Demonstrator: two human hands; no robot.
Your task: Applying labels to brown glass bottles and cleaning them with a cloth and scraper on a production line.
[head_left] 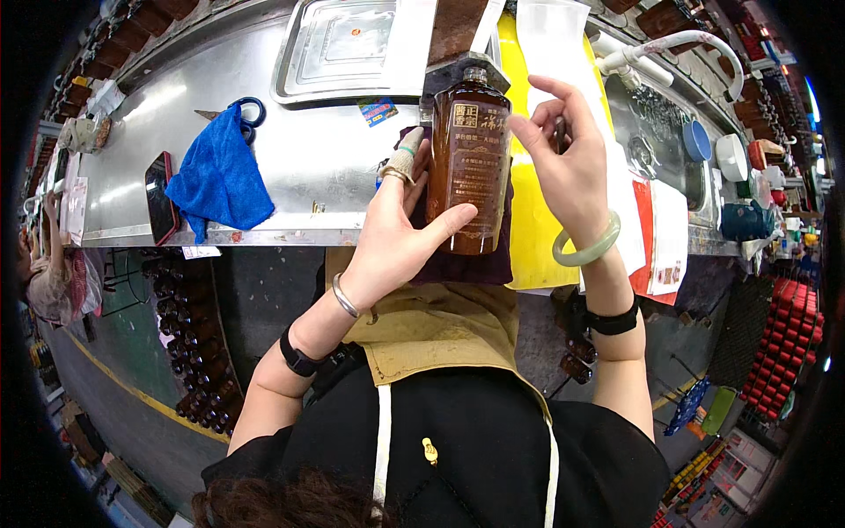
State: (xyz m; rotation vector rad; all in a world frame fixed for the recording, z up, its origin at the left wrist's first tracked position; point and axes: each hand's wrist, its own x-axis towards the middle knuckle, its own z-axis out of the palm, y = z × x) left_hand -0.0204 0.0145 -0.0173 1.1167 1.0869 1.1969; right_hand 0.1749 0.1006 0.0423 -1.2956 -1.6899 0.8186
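A brown glass bottle (469, 167) with pale printed lettering lies on a dark cloth, its neck toward the far side, against a dark block. My left hand (396, 224) grips its left side, the thumb over the front and the fingers along the edge; one finger wears a whitish cover with a green band. Raised just right of the bottle is my right hand (568, 158), thumb and index finger apart, the other fingers curled. A small dark spot shows among those curled fingers; I cannot tell what it is. The bottle's underside is hidden.
Left on the metal bench (308, 167) are a blue cloth (222, 172), scissors (253, 112) and a phone (161, 197). A clear-lidded tray (339, 48) stands behind. A yellow sheet (532, 238) with white papers lies right, beside a sink with a curved faucet (695, 37).
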